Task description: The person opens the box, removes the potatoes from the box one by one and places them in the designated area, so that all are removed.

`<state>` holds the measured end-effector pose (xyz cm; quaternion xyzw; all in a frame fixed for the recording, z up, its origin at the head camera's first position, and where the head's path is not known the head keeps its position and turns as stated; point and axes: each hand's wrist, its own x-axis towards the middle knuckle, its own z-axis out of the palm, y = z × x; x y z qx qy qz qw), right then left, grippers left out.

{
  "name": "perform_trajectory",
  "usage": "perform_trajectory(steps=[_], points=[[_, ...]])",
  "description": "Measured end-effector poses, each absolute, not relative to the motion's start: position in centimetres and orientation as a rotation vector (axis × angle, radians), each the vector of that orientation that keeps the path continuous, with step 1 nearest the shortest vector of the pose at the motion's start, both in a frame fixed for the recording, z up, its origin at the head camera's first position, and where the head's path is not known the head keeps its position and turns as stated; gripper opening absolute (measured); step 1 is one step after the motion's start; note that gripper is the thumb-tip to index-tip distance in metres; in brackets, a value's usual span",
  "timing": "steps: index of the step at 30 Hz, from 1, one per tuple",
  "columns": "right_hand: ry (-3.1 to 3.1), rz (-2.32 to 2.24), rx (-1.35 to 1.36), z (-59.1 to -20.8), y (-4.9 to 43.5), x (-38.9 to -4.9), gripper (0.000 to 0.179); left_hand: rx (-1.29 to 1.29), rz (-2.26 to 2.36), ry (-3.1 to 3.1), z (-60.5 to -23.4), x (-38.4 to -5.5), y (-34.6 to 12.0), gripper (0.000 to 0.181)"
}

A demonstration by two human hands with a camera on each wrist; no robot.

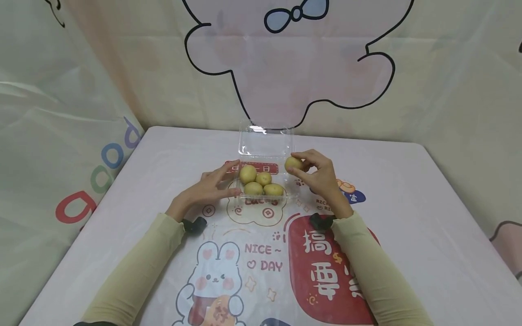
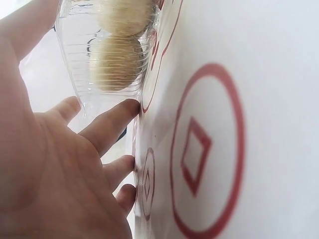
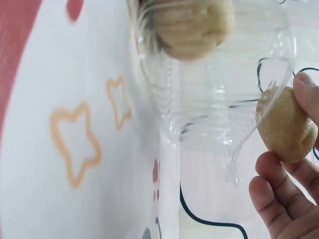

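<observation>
My right hand (image 1: 322, 175) pinches a small potato (image 1: 293, 163) between thumb and fingers, just above the right side of a clear plastic clamshell box (image 1: 287, 181). Several more small potatoes (image 1: 253, 188) lie in the box, mostly toward its left. Its hinged lid (image 1: 266, 145) stands raised at the back. Spread out at the box's left side, my left hand (image 1: 201, 189) has its thumb and index finger by the two corners. The left wrist view shows its fingers (image 2: 110, 124) extended beside the ribbed wall. In the right wrist view, the held potato (image 3: 284, 124) is by the rim.
A white table (image 1: 408, 217) carries a printed cover with a rabbit (image 1: 216, 280), a red panel (image 1: 310, 290) and lettering. Behind it hangs a fabric backdrop (image 1: 130, 68) with a cartoon outline. Black wrist cameras (image 1: 195, 225) sit on both wrists.
</observation>
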<state>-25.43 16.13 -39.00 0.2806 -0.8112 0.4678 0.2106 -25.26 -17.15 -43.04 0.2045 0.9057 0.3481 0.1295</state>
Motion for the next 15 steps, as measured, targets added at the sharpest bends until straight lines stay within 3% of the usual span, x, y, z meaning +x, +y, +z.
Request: perform_trajectory(steps=[15], points=[[-2.296,1.265,0.629,-40.1,18.0,-26.8,0.037,0.615,1.023,2.632,-42.7,-25.0,-17.1,0.094]])
